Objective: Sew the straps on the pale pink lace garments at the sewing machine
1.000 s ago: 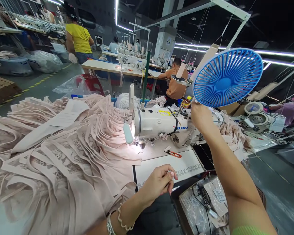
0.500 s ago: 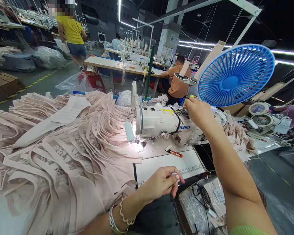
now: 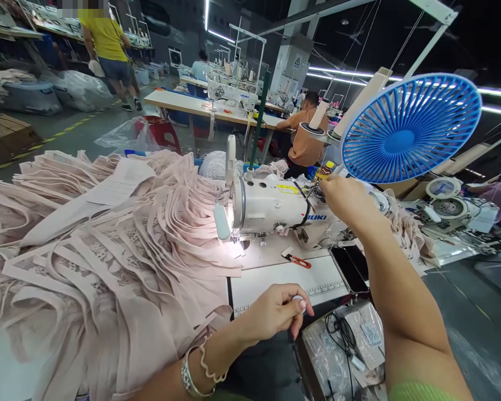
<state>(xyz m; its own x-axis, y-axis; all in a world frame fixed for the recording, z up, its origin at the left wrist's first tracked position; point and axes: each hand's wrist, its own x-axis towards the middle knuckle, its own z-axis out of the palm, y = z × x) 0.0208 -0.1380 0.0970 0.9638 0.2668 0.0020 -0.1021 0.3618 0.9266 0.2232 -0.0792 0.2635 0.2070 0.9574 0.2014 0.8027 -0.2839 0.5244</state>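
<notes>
Low in front of the machine bed, my left hand (image 3: 278, 312) is closed, with a small pale round object (image 3: 299, 299) pinched between thumb and fingers; its kind is unclear. My right hand (image 3: 345, 197) reaches over the top of the white sewing machine (image 3: 271, 206). Its fingers are bent together by the machine's thread guides, the tips partly hidden, so what they grip does not show. Just behind those fingers stands a bottle with a yellow cap (image 3: 325, 169). Orange-handled thread snips (image 3: 299, 261) lie on the bed, below the lit needle area.
Pale pink lace-trimmed garment pieces (image 3: 121, 273) are heaped at the left, reaching the needle. A blue fan (image 3: 409, 131) stands close above my right hand. A phone (image 3: 350, 268) lies at the bed's right; below is a box of plastic-wrapped packs (image 3: 329, 351). Co-workers are farther back.
My right hand has shifted slightly down and right, showing more of the yellow-capped bottle. My left hand keeps its pinch. The person in yellow has walked farther off.
</notes>
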